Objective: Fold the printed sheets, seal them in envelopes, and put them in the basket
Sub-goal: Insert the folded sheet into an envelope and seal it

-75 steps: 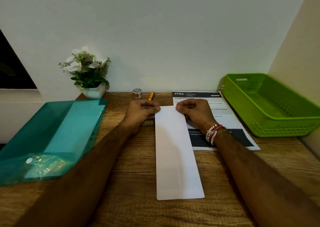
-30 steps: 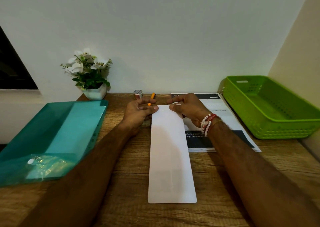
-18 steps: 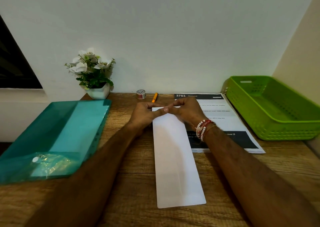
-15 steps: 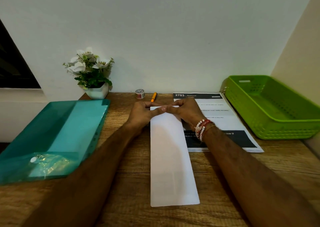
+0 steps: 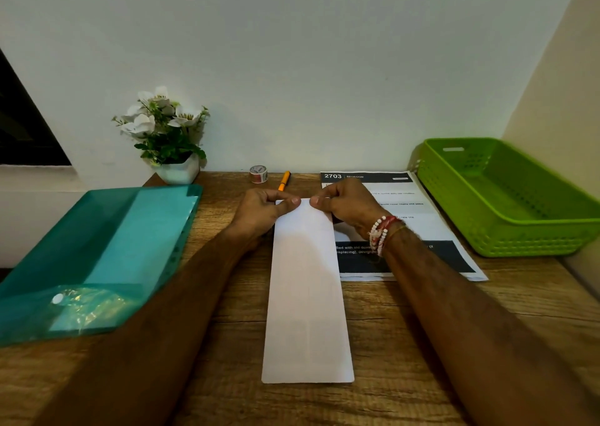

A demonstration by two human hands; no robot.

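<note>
1. Two hands meet at the far end of the white strip point(image 5: 306, 295), which lies flat on the wooden surface point(image 5: 406, 328) and runs straight away from the person. I cannot tell whether it is a folded sheet or an envelope.
2. On the left hand point(image 5: 263, 211) the fingers point(image 5: 293, 201) are curled, and the thumb pinches the strip's far left corner. The right hand point(image 5: 347, 206) pinches the far right corner in the same way, so the two thumbs nearly touch.
3. That paired grip probably squares or turns over a short fold at the far edge. The near end lies free on the surface and helps keep the strip straight.
4. Just right of the strip lie the printed sheets point(image 5: 431, 224), partly under the right wrist, probably so the next one is close to hand.
5. Beside the printed sheets, at the right edge, stands the green basket point(image 5: 526, 240). No envelope shows inside it, so the task looks to be at an early stage.
6. Near the wall behind the hands sit a tape roll point(image 5: 258, 174) and an orange pen point(image 5: 284, 180); the tape is likely there for sealing. A teal folder point(image 5: 107, 247) lies to the left, with a potted plant point(image 5: 168, 133) behind it.
</note>
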